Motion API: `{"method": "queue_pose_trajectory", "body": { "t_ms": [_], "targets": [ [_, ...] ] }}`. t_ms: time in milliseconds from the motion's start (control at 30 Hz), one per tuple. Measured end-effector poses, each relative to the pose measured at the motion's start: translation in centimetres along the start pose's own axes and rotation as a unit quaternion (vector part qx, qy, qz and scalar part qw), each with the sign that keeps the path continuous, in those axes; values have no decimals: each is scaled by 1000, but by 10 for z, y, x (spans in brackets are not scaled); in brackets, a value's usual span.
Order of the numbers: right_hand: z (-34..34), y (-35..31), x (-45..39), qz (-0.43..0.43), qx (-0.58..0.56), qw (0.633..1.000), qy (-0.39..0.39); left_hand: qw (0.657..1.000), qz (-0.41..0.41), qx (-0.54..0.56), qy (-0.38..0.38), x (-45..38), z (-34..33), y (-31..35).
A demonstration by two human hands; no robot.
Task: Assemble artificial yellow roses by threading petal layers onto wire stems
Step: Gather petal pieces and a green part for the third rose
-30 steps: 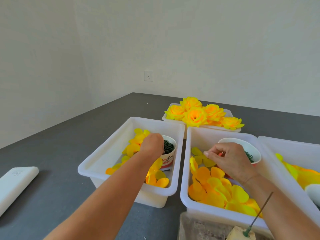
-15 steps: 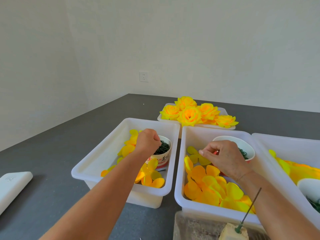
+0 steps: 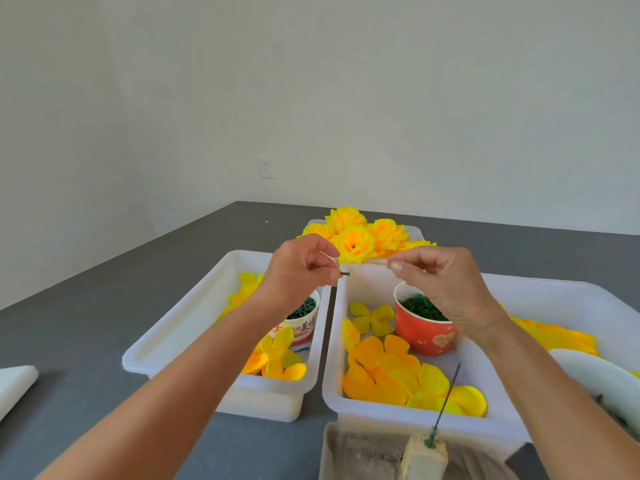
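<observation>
At frame centre, the left hand pinches a small green piece pointing sideways toward the right hand, whose fingers curl on something I cannot make out, while the upright wire stem waits lower right, nearer the right hand.

One head-worn camera looks forward and down, close over the bins, toward a corner wall.

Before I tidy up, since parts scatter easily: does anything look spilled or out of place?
One small dark piece lies loose on the floor of the left white plastic bin, beside the white paper cup of green parts rather than in it. Nothing else stands out.
</observation>
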State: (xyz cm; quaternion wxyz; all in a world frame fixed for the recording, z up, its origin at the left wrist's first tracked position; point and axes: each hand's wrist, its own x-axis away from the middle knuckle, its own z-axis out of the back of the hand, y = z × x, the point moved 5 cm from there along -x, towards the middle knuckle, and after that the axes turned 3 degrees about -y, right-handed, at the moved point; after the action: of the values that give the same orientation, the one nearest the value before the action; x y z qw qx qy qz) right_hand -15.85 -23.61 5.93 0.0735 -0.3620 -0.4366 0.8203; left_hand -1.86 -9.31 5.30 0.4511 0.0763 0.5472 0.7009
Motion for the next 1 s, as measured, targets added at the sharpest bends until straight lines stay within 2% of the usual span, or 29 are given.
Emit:
{"method": "queue_pose_trajectory", "body": {
  "t_ms": [100, 200, 367, 533, 600, 700, 867, 1000],
  "targets": [
    [-2, -34, 6, 22, 23, 998, -59, 997, -42, -55, -33, 10, -12, 32],
    [-6, -57, 19, 40, 98, 989, -100, 993, -71, -81, -49, 22, -22, 60],
    [5, -81, 35, 51, 158, 984, -72, 982, -121, -137, -49, 40, -31, 93],
    [17, -90, 48, 33, 157, 987, -32, 985, -134, -111, -19, 55, -35, 113],
    [26, -86, 55, 2, 110, 994, -4, 988, -129, -88, 13, 62, -35, 113],
    [38, -72, 72, -56, -38, 997, 44, 991, -109, -63, 47, 77, -39, 103],
    [33, -49, 101, -155, -242, 956, 60, 999, -29, 5, -16, 104, -63, 71],
    [24, -38, 112, -197, -314, 927, 61, 998, 11, 41, -37, 112, -78, 59]
  ]
}}
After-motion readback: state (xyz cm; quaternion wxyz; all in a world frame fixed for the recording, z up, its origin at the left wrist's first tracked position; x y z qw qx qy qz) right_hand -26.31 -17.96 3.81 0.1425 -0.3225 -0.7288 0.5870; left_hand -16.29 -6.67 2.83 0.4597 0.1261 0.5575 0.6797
